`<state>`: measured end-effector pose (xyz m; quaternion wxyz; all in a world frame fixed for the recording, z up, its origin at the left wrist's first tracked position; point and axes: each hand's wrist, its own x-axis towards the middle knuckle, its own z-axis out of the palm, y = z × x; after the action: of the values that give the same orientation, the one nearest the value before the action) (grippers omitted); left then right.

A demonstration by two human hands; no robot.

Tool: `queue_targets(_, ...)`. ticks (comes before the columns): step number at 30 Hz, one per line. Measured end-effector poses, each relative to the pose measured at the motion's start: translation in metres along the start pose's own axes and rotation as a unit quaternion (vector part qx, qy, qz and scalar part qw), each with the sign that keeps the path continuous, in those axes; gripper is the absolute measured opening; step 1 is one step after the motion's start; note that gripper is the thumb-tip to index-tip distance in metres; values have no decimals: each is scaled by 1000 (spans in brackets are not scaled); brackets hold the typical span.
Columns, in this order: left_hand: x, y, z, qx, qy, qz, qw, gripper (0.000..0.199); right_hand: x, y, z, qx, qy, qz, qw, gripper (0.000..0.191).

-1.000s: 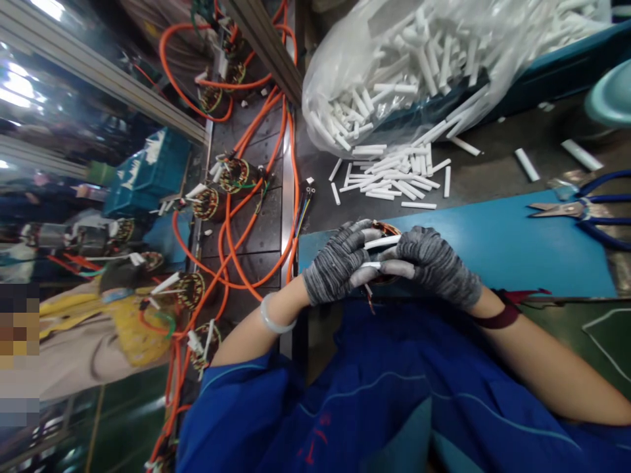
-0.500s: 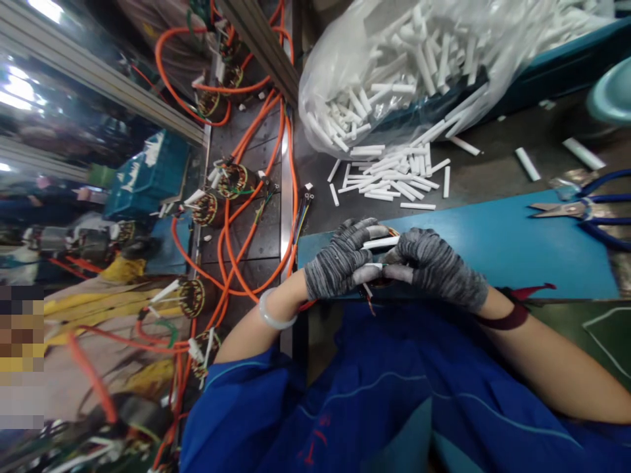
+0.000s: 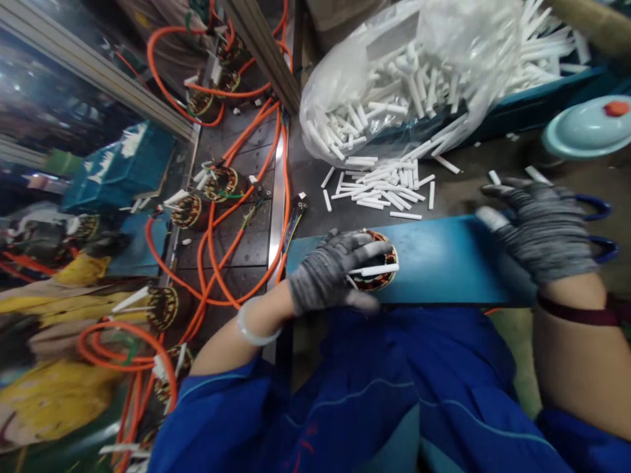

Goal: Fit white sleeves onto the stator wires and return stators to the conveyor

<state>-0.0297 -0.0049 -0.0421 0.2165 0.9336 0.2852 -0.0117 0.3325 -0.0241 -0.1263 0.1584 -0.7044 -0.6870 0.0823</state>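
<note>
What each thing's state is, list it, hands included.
Blue mat, lying flat
Copper-wound stator, on the mat, winding end up
Left hand, gloved, fingers over the stator's rim
Blue-handled scissors, mostly covered; blades hidden
Right hand, gloved, open, over the scissors
White tubes, some piled loose, others bagged
Orange cables, looped

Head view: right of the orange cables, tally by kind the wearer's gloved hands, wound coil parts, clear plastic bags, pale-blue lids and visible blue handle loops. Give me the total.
Gloved hands (left hand, right hand): 2
Wound coil part: 1
Clear plastic bag: 1
Pale-blue lid: 1
Blue handle loops: 2
Total: 7
</note>
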Motion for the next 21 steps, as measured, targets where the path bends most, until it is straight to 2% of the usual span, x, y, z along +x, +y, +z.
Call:
queue_targets(2,-17,-12,4,5,-11,15,1000,97,6,14,-2,-53,-26,12,998,53)
queue_targets(4,-31,-18,20,58,17,-2,998,80,7,17,-1,-63,-31,10,997,50)
queue_targets(6,-41,-15,41,117,66,-41,990,63,3,9,1,-50,11,3,999,50)
queue_targets(9,-43,-3,70,162,150,-85,972,56,-10,-22,-6,39,80,5,996,50)
queue_targets(12,-32,7,88,167,224,-133,951,66,-29,-66,-19,162,121,45,978,36)
queue_targets(13,-27,9,91,171,241,-155,943,70,-36,-79,-22,205,127,35,970,33)
queue_targets(15,-17,11,92,193,264,-184,927,75,-49,-98,-22,288,96,-7,953,26)
queue_targets(17,-11,13,91,222,274,-181,918,74,-59,-107,-16,337,44,-47,939,19)
queue_targets(21,-11,15,87,247,284,-162,912,72,-72,-109,0,378,-10,-22,925,14)
